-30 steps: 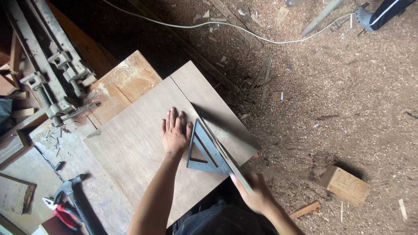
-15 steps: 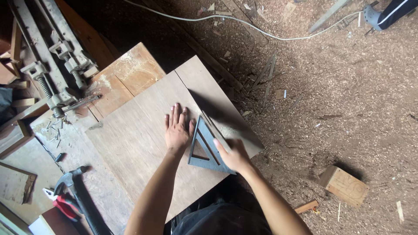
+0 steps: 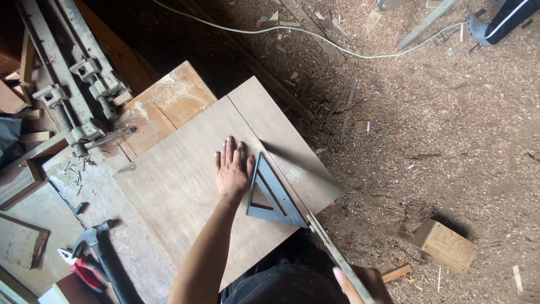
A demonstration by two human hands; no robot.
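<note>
Sawing along the square, cut barely begun

Pressing flat, the left hand (image 3: 232, 169) lay with fingers spread on the brown rectangular plywood board (image 3: 185, 191), its thumb side touching the dark triangular metal square (image 3: 270, 197). The right hand (image 3: 360, 284), fingers clamped on a handle, held the long thin saw blade (image 3: 329, 245) against the square's sloping edge at the board's near edge. Pale dust lay along the guide line, yet the board looked whole; nearly all the cut seemed left. The board rested on the worn wooden counter (image 3: 101, 191).
</note>
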